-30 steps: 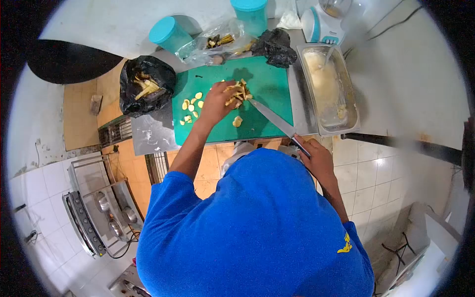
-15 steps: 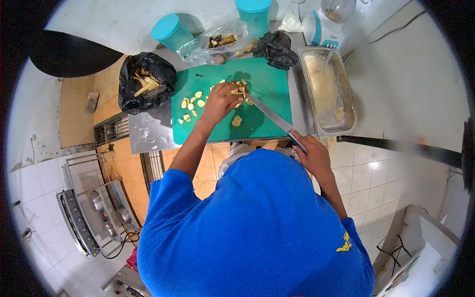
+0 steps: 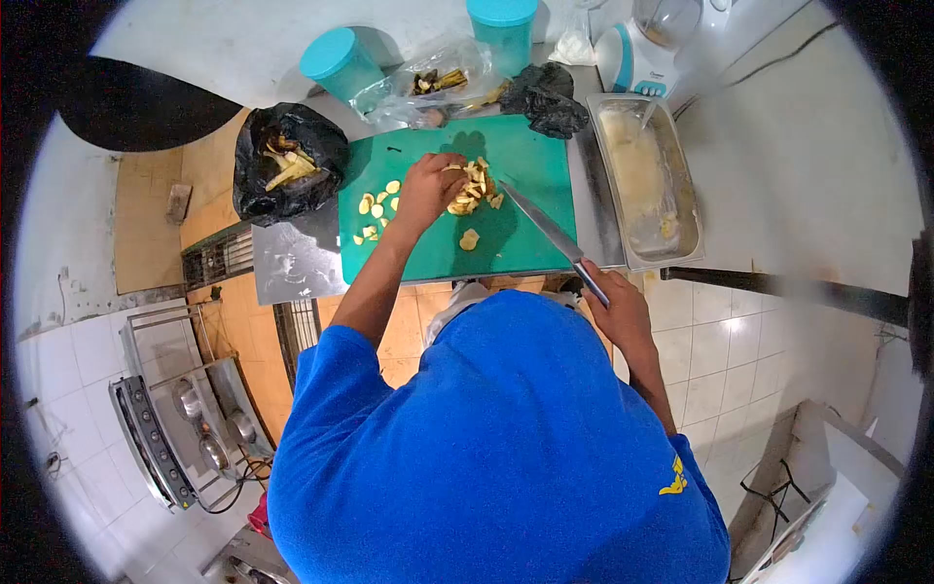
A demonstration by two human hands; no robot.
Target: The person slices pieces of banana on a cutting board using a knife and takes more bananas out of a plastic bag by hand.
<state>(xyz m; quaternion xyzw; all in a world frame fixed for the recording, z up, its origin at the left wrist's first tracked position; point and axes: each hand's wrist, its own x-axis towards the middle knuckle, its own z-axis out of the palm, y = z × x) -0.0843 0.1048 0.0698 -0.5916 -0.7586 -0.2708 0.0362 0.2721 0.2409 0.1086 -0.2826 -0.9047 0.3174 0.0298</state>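
Observation:
On the green cutting board (image 3: 530, 234) lies a heap of pale yellow chopped pieces (image 3: 474, 190). My left hand (image 3: 428, 190) rests at the heap's left side, its fingers bent over the edge; whether they pinch a piece is hidden. My right hand (image 3: 619, 307) is wrapped round the dark handle of a long knife (image 3: 541, 225), whose tip points at the board just right of the heap. Several round slices (image 3: 377, 210) lie left of my left hand, and another piece (image 3: 470, 239) lies below the heap.
A black bag (image 3: 255, 175) with peels stands left of the board. Behind it are a turquoise-lidded tub (image 3: 341, 68), another tub (image 3: 503, 39), a clear bag (image 3: 428, 83) and a crumpled black bag (image 3: 550, 100). A metal tray (image 3: 693, 219) of pale mixture and a blender (image 3: 634, 63) are at right.
The knife has drawn away from the heap to the right, leaving a gap. My left hand has shifted slightly up and left, uncovering more of the chopped pieces.

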